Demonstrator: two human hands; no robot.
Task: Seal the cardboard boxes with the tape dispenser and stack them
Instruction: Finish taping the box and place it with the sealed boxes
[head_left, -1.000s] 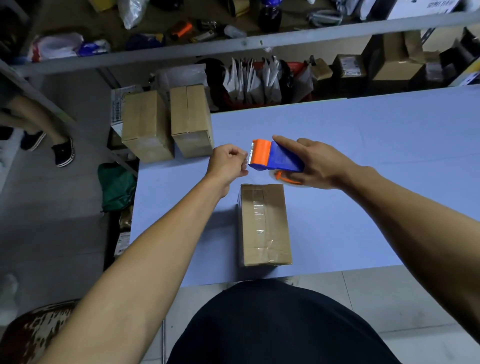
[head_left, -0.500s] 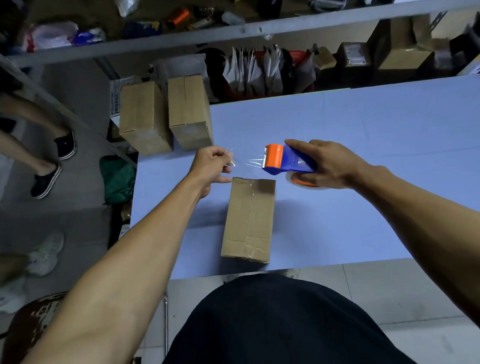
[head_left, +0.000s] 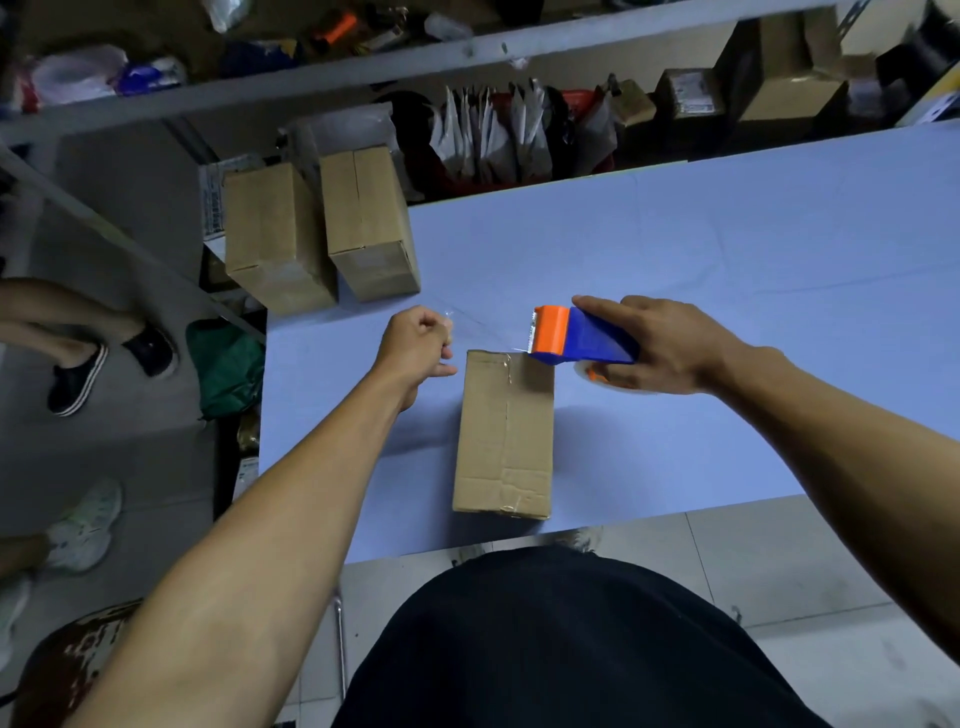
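Note:
A brown cardboard box lies lengthwise on the pale blue table, near its front edge. My right hand grips a blue and orange tape dispenser just above the box's far right corner. A strip of clear tape stretches from the dispenser's mouth to my left hand, which pinches its free end above the table, left of the box's far end. Two more cardboard boxes stand side by side at the table's far left corner.
Shelving with bags, parcels and small cartons runs behind the table. A green bag lies on the floor at the left, where other people's legs and shoes stand. A patterned stool is at lower left.
My hands have drawn further apart, pulling out a longer strip of tape. The dispenser has come down closer to the box's far end.

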